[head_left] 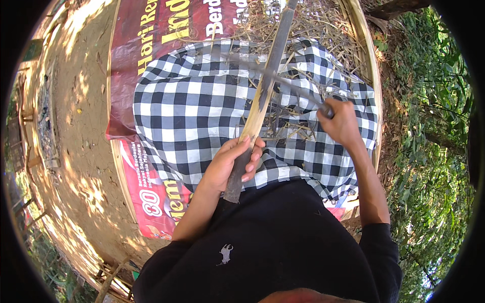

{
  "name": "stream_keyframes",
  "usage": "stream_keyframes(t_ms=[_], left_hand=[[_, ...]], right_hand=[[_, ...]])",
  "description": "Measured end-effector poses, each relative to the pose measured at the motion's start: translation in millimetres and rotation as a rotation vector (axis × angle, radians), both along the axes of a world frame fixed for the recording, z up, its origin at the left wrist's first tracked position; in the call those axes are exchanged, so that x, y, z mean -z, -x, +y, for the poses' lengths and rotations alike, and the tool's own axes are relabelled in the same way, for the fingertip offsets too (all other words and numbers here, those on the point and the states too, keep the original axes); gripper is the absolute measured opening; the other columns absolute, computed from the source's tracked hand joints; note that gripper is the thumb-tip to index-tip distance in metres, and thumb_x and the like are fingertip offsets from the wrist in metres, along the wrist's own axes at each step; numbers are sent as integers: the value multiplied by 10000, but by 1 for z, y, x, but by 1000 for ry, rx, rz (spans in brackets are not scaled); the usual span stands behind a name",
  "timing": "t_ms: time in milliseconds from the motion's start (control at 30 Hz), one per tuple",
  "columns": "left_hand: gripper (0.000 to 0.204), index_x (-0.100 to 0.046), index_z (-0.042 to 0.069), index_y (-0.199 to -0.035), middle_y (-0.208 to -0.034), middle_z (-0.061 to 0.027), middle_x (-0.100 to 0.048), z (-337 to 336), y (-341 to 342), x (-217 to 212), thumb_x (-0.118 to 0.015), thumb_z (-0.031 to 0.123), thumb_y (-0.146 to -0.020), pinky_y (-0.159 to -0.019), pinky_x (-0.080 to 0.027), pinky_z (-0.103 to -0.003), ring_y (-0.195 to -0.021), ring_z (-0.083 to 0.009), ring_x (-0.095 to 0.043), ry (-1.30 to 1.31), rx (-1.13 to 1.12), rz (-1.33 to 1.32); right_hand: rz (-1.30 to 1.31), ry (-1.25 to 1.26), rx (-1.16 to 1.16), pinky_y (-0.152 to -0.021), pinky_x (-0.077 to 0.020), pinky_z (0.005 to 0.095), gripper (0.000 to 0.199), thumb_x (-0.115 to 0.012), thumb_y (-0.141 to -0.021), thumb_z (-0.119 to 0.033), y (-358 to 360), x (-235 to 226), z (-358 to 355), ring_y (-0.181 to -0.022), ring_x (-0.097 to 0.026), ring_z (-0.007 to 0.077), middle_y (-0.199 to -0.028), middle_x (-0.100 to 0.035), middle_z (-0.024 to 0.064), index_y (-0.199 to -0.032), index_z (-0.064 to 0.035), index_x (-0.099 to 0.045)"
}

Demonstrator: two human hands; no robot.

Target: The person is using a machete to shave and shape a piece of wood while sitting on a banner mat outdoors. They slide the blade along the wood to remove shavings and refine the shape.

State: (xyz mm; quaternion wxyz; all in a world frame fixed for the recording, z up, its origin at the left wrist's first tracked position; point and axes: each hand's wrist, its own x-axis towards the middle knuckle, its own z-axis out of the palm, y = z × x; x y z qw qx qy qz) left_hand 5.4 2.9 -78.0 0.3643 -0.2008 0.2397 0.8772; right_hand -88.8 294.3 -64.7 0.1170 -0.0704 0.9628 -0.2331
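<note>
A long strip that looks like wood or bamboo (277, 55) runs from my waist up to the far edge of the view. Its skin is dark grey, with a pale, freshly cut stretch midway. My left hand (233, 162) is wrapped around the strip near its lower end. In my right hand (341, 123) is the dark handle of a knife (304, 94). The blade points up and left, crossing the strip just above the pale stretch; its far part is smeared by motion. Whether the edge touches the strip, I cannot tell. Beneath lies a black-and-white checked cloth (177, 111) over my lap.
Thin shavings (328, 50) lie thick on the far right of the platform and scatter over the cloth. A red printed banner (126, 96) covers the platform's left side. Bare ground (83, 146) extends to the left; green plants (429, 91) grow beyond the wooden right edge (371, 60).
</note>
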Motion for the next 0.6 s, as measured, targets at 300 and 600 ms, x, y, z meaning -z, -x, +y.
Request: stream_keyframes(t_ms=[300,600], left_hand=[[456,-496,-49,-1176,-780,-49,-521,-1,6,-12,-313,362,-1108,-341,-348,-200,-416,-70,-406,266,97,225],[442,-491,-17,-1142,-751,1,-444,14,-1,-7,-320,389,-1105,-355,-291,-191,-416,-22,-323,294,101,227]], right_hand=[[3,-2,-239,-653,-505,481,194,-747,-701,-164,-29,36,-18,-660,-628,405,-647,-626,180,-781,-19,-647],[-3,-131,-319,-721,-536,493,184,-738,-689,-196,6,40,3,-739,-658,398,-690,-667,159,-755,-45,-656]])
